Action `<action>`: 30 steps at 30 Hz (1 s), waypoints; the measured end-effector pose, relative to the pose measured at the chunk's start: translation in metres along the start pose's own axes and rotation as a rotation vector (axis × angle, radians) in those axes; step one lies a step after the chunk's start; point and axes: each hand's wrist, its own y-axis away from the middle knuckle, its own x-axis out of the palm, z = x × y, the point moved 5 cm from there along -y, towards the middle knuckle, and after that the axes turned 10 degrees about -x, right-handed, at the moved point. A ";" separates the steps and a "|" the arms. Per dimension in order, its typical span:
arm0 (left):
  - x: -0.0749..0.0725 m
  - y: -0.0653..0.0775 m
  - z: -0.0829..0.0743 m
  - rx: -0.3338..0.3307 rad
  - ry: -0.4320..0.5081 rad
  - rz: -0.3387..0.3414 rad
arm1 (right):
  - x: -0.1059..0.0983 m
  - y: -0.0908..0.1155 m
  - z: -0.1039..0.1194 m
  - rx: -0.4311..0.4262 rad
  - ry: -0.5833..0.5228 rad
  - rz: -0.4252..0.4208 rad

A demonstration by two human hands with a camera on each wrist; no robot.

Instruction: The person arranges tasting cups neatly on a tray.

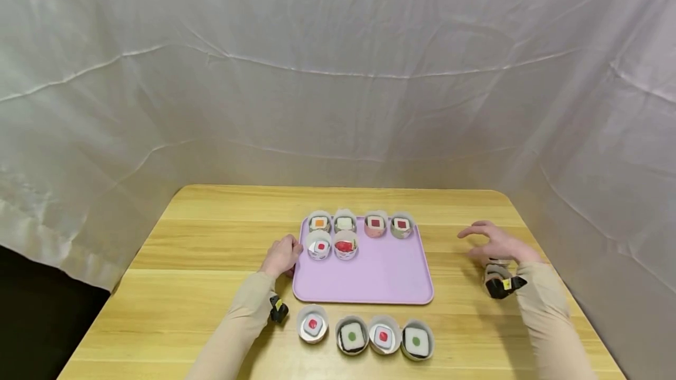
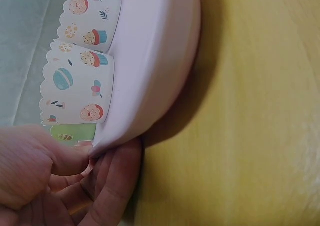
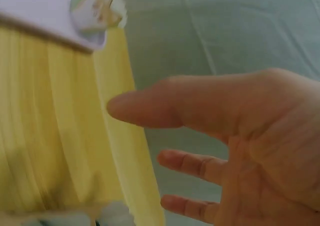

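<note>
My left hand (image 1: 281, 255) pinches the left edge of a lilac tray (image 1: 364, 283), thumb on top and fingers beneath the rim in the left wrist view. Along the tray's far side stand paper baking cups with small square pieces in them. One cup (image 1: 345, 245) holds a red-topped piece; beside it another cup (image 1: 319, 246) has a white piece with a red centre. At the right, my right hand (image 1: 499, 243) hovers over the table with fingers spread, nothing between them. Below it, a paper cup (image 1: 493, 272) is partly hidden by the wrist and its camera.
Several more cups line the near side of the tray: a cup with a red-dotted piece (image 1: 312, 324), a green-dotted one (image 1: 352, 336) and others to the right. The wooden table (image 1: 211, 239) ends at a pale hanging sheet (image 1: 338, 104) behind.
</note>
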 end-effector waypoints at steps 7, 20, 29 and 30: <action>0.000 -0.001 0.000 -0.001 -0.014 -0.005 | 0.000 0.000 -0.020 0.079 0.070 0.088; 0.002 -0.001 0.002 -0.019 0.014 0.013 | 0.000 0.000 -0.040 0.269 0.096 0.149; 0.002 -0.002 0.002 -0.018 0.012 0.010 | 0.017 0.002 -0.055 0.301 -0.045 0.109; 0.002 -0.002 0.002 -0.018 0.012 0.010 | 0.018 0.002 -0.056 0.304 -0.049 0.103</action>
